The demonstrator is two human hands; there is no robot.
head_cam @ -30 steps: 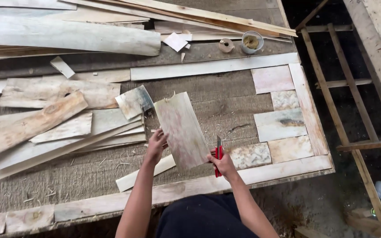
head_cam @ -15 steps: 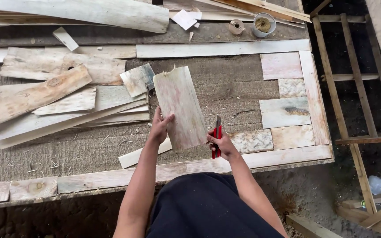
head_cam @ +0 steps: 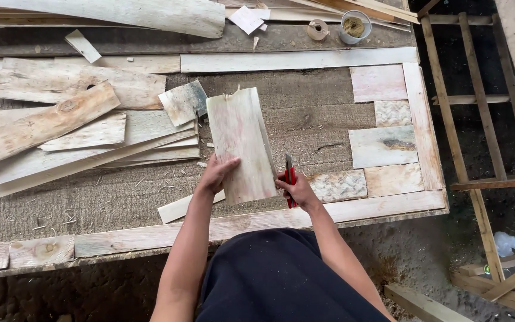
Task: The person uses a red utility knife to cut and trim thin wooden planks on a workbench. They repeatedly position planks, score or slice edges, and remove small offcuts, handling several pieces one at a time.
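Taking the pale veneer sheet (head_cam: 241, 143) at mid-table as the landmark: to its far left lay a loose stack of rough wood offcuts (head_cam: 61, 134), thin, splintery and overlapping, the top one bearing a knot. A small greyish square scrap (head_cam: 183, 101) rested just left of the sheet's upper corner. The left hand (head_cam: 217, 174) gripped the sheet's lower left edge, thumb lying across its face and fingers tucked behind, so the sheet stood tilted up off the woven mat (head_cam: 120, 203) that covered the table. The sheet itself was a long rectangle, smooth with faint pinkish grain and a frayed top edge. Just right of its lower edge the right hand (head_cam: 296, 189) was closed around a red-handled cutter (head_cam: 290, 182), whose blade pointed up beside the sheet's right edge; whether blade and sheet touched could not be made out. Further right, flat veneer tiles (head_cam: 382, 146), some plain and some patterned, sat fitted inside a pale wooden frame (head_cam: 423, 125). Above and right of the sheet, at the table's far edge, stood a small round tub (head_cam: 354, 26) holding a brownish substance, with a roll of tape (head_cam: 317, 28) just to its left.
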